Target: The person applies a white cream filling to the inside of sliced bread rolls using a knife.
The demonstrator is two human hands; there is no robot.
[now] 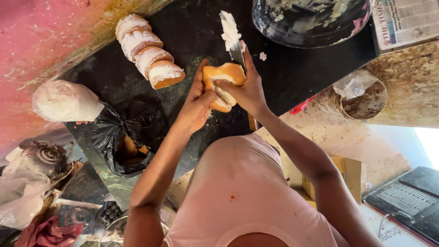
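I see a bread roll (pixel 224 84) held between both hands, just above the dark desk (pixel 283 77). My left hand (pixel 197 101) grips the roll from its side, fingers closed on the crust. My right hand (pixel 247 89) presses on the roll with the thumb and also clasps a knife (pixel 232 39); the blade points away from the hands and carries white cream. Beyond the left hand lies a row of four filled rolls (pixel 148 57). Beyond the right hand stands a dark bowl (pixel 311 20) smeared with cream. Near the left forearm sits a black bag (pixel 128 135), and a white bag (pixel 64 101) lies beside it.
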